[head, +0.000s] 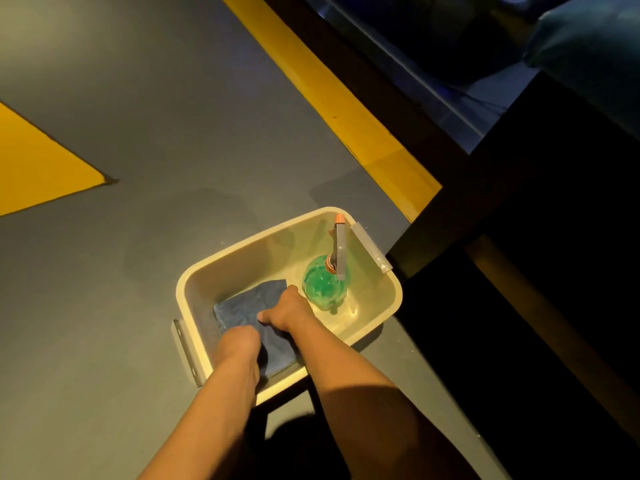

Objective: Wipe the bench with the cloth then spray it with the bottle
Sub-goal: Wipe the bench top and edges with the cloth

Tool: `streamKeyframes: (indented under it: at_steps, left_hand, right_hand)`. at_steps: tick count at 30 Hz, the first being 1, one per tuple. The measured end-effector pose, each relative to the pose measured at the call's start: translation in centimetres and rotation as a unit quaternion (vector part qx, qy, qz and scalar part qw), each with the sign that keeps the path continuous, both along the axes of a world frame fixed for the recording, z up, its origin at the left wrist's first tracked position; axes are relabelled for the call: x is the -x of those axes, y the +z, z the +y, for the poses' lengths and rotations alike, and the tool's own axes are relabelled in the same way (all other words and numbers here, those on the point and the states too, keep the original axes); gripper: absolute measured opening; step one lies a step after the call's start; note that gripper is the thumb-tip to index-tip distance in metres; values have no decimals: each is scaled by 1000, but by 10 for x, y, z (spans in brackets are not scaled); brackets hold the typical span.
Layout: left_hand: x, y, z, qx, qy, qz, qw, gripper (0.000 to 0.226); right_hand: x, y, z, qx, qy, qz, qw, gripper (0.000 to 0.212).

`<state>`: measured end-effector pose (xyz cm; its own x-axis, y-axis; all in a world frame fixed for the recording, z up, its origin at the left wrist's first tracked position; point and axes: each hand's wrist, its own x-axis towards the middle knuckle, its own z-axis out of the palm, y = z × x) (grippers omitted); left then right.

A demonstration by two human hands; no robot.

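Note:
A cream plastic tub [204,271] with grey handles stands on the grey floor. Inside it lies a dark blue cloth [249,301], folded flat at the left end. A green spray bottle [323,284] with a grey and orange nozzle stands upright at the tub's right end. Both my hands reach down into the tub. My left hand [239,344] is closed on the cloth's near edge. My right hand [289,308] grips the cloth's right side, just left of the bottle and apart from it.
The floor is grey with a yellow band [346,109] running diagonally at the upper right and a yellow wedge [38,168] at the left. A dark bench or platform edge [519,220] rises to the right of the tub, in deep shadow.

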<state>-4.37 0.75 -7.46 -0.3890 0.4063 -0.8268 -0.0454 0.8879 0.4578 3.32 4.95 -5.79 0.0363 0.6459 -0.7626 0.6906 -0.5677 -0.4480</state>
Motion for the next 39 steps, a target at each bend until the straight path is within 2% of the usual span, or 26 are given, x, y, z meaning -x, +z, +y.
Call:
streamKeyframes:
  at_steps: [2, 4, 5, 7, 10, 13, 17, 19, 21, 24, 27, 30, 33, 39]
  left_hand:
    - [3, 8, 3, -11, 46, -46, 998, 25]
    - [2, 18, 5, -13, 59, -52, 997, 24]
    - [1, 23, 5, -9, 67, -56, 996, 18]
    - [0, 35, 4, -2, 97, -99, 990, 21]
    - [-1, 63, 0, 16, 90, -166, 982, 39]
    - [-9, 104, -1, -14, 68, -222, 973, 54]
    - [-36, 168, 3, -108, -15, -164, 980, 44]
    - [-48, 197, 8, -184, -52, -73, 979, 38]
    - [-59, 228, 12, -281, -88, 24, 955, 42]
    - [-88, 282, 12, -387, -101, 26, 916, 38]
    - [-125, 328, 8, -456, -81, -16, 886, 33]
    - [-157, 358, 1, -492, -77, -50, 866, 35]
    - [-185, 372, -4, -502, -140, -56, 852, 40]
    - [-207, 387, -15, -466, -249, 31, 848, 42]
  right_hand:
    - [3, 4, 1, 32, 13, 41, 999, 55]
    - [3, 10, -1, 24, 24, 57, 998, 44]
    - [4, 11, -3, 6, 23, 64, 998, 43]
    - [2, 26, -9, -54, 20, 76, 995, 49]
    - [-8, 65, -14, -110, 5, 110, 988, 54]
    - [-29, 119, -17, -167, -5, 127, 978, 39]
    - [-61, 200, -30, -239, -8, 116, 964, 38]
    - [-78, 240, -39, -282, -19, 102, 954, 39]
    - [-95, 276, -48, -338, -28, 85, 937, 36]
    - [-123, 326, -58, -413, -41, 60, 908, 34]
    - [-152, 368, -62, -463, -52, 10, 885, 32]
    - [-180, 396, -62, -485, -48, -60, 871, 34]
    - [-213, 414, -55, -467, -39, -142, 872, 40]
    - [-252, 421, -42, -413, 24, -212, 885, 50]
